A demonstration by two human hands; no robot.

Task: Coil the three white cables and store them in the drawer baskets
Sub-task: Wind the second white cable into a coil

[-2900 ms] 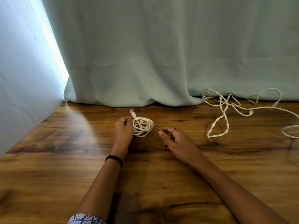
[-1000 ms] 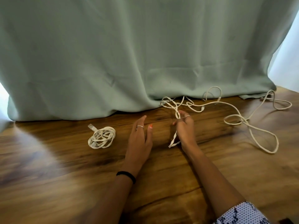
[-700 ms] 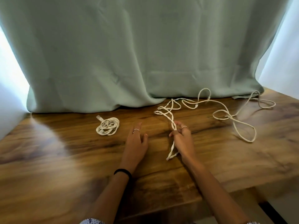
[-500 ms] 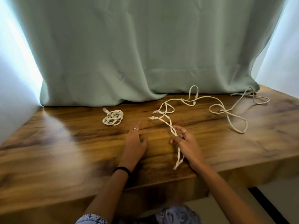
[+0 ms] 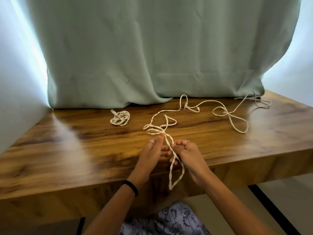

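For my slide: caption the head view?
Both hands grip a loose white cable at the table edge; one coiled cable lies behind.

Two hands, the left and the right, one ring on each, work at one wooden bench. One coiled cable lies on it. Loose white cable trails across the top; how many separate cables that makes cannot be told. One curtain hangs behind. One black wristband circles the left wrist.

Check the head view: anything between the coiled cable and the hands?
Only bare wooden tabletop between the coiled cable and the left hand, per the head view.
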